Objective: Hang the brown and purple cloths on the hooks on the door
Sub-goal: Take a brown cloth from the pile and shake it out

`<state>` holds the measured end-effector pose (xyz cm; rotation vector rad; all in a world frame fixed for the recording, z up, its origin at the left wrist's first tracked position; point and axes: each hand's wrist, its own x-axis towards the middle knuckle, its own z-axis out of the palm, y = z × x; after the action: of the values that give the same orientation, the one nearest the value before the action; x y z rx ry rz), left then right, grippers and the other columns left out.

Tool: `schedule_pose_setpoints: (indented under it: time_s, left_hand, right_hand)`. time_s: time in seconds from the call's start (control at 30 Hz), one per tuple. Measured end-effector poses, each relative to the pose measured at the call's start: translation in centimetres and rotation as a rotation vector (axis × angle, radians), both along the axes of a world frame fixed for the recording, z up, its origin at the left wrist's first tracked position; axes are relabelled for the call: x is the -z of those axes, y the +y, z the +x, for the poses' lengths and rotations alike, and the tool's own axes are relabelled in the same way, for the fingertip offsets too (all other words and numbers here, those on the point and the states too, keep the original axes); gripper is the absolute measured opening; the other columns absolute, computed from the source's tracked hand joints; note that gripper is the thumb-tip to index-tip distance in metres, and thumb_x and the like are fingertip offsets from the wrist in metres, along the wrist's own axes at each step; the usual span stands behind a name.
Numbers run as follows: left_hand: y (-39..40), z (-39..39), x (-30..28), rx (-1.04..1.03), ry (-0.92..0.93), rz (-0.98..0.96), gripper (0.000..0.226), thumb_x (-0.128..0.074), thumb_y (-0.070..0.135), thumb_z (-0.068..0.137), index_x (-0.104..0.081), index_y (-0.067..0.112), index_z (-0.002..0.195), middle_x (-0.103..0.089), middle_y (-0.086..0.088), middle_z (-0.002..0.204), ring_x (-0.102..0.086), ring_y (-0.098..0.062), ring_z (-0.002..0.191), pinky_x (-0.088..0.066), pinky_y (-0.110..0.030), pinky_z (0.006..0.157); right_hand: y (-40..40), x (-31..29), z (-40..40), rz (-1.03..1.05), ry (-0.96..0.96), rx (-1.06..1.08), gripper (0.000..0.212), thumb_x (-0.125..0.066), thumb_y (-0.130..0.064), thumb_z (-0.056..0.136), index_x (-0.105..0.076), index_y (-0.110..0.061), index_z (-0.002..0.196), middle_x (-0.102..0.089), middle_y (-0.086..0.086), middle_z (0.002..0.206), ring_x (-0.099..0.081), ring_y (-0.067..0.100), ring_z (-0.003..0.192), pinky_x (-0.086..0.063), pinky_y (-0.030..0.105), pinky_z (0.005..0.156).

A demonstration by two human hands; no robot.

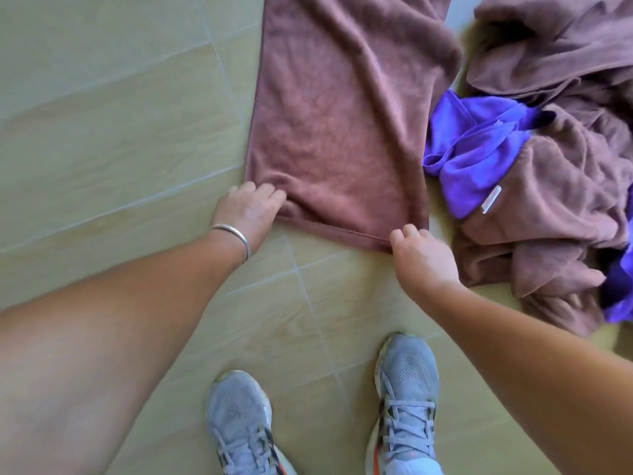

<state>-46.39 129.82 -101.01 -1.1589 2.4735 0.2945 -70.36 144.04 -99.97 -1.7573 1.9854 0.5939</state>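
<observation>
A brown cloth [339,108] lies spread on the tiled floor in front of me. My left hand [250,209], with a silver bangle on the wrist, grips its near left corner with curled fingers. At the near right corner, my right hand [419,252] pinches the hem. To the right lies a heap of more brown cloth [555,207] with a purple cloth [479,156] tangled in it; the purple one carries a white label. No door or hooks are in view.
The floor [113,132] is pale wood-look tile. My two grey lace-up shoes [407,389] stand just behind the spread cloth. More purple fabric [621,296] shows at the heap's right edge.
</observation>
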Motion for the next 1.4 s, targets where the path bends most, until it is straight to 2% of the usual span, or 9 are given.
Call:
schedule_pose_setpoints:
  time_s: [0.23, 0.4, 0.57, 0.7, 0.83, 0.93, 1.1, 1.23, 1.4]
  left_hand:
    - [6.0, 6.6, -10.1, 0.03, -0.263, 0.163, 0.024, -0.051, 0.021, 0.08, -0.045, 0.03, 0.102, -0.062, 0.006, 0.101, -0.056, -0.019, 0.1, -0.028, -0.035, 0.07]
    - [11.1, 12.1, -18.0, -0.092, -0.284, 0.4, 0.031, -0.052, 0.026, 0.082, -0.046, 0.031, 0.112, -0.059, 0.005, 0.112, -0.06, -0.022, 0.104, -0.045, -0.035, 0.077]
    - [11.0, 14.5, -24.5, -0.112, -0.327, 0.455, 0.03, -0.048, 0.021, 0.087, -0.052, 0.027, 0.116, -0.063, -0.001, 0.116, -0.061, -0.029, 0.106, -0.047, -0.037, 0.08]
    - [4.0, 16.3, -31.0, -0.218, -0.294, 0.372, 0.028, -0.044, 0.016, 0.089, -0.055, 0.027, 0.113, -0.065, -0.003, 0.113, -0.061, -0.03, 0.106, -0.042, -0.033, 0.074]
    - [-5.4, 18.8, -39.1, -0.4, -0.155, 0.282, 0.02, -0.041, 0.021, 0.086, -0.053, 0.025, 0.101, -0.066, -0.004, 0.104, -0.059, -0.028, 0.09, -0.032, -0.028, 0.064]
    - [-11.8, 20.5, -46.1, -0.449, -0.024, 0.151, 0.013, -0.043, 0.023, 0.089, -0.054, 0.022, 0.096, -0.066, -0.003, 0.099, -0.06, -0.028, 0.089, -0.033, -0.029, 0.062]
    - [-18.4, 22.0, -57.7, -0.514, 0.174, -0.058, 0.018, -0.043, 0.026, 0.094, -0.058, 0.029, 0.103, -0.067, -0.001, 0.094, -0.061, -0.028, 0.085, -0.045, -0.031, 0.067]
    - [-18.4, 23.0, -62.3, -0.527, 0.321, -0.193, 0.021, -0.045, 0.019, 0.09, -0.059, 0.03, 0.102, -0.065, 0.005, 0.098, -0.058, -0.026, 0.087, -0.042, -0.032, 0.065]
    - [-13.9, 24.5, -60.5, -0.524, 0.351, -0.212, 0.034, -0.05, 0.013, 0.09, -0.06, 0.034, 0.115, -0.065, 0.009, 0.111, -0.059, -0.024, 0.098, -0.045, -0.033, 0.071]
  right_hand:
    - [1.6, -10.1, 2.3, 0.126, -0.051, -0.172, 0.022, -0.045, -0.016, 0.077, -0.06, -0.024, 0.091, -0.065, -0.003, 0.092, -0.058, 0.024, 0.093, -0.025, 0.034, 0.069]
    - [3.4, -17.9, 5.1, 0.298, -0.102, -0.257, 0.028, -0.047, -0.014, 0.077, -0.058, -0.024, 0.101, -0.065, -0.001, 0.101, -0.06, 0.025, 0.097, -0.03, 0.034, 0.072]
    - [-0.1, -24.0, 7.0, 0.374, -0.055, -0.225, 0.036, -0.052, -0.002, 0.08, -0.054, -0.022, 0.11, -0.059, 0.001, 0.111, -0.063, 0.025, 0.1, -0.042, 0.032, 0.073]
    - [-9.0, -30.8, 8.6, 0.23, 0.048, -0.239, 0.031, -0.051, -0.009, 0.083, -0.064, -0.023, 0.108, -0.064, -0.002, 0.111, -0.063, 0.023, 0.104, -0.044, 0.03, 0.074]
    - [-18.7, -39.7, 10.2, -0.043, 0.094, -0.263, 0.03, -0.049, -0.015, 0.082, -0.066, -0.027, 0.104, -0.067, -0.005, 0.108, -0.052, 0.02, 0.112, -0.034, 0.033, 0.082]
    - [-24.3, -47.2, 11.1, -0.227, 0.059, -0.188, 0.035, -0.046, -0.012, 0.078, -0.067, -0.027, 0.101, -0.067, 0.0, 0.101, -0.05, 0.021, 0.111, -0.032, 0.033, 0.085]
    - [-29.3, -57.7, 12.0, -0.49, 0.001, -0.142, 0.027, -0.048, -0.007, 0.072, -0.065, -0.024, 0.086, -0.066, -0.002, 0.088, -0.055, 0.024, 0.103, -0.029, 0.031, 0.076]
    - [-30.1, -61.0, 12.3, -0.674, -0.069, -0.168, 0.024, -0.048, -0.009, 0.072, -0.066, -0.021, 0.082, -0.067, -0.002, 0.087, -0.055, 0.022, 0.1, -0.026, 0.029, 0.074]
    - [-27.1, -58.3, 12.9, -0.74, -0.198, -0.145, 0.028, -0.051, -0.004, 0.076, -0.071, -0.02, 0.089, -0.071, -0.001, 0.091, -0.058, 0.024, 0.098, -0.033, 0.031, 0.076]
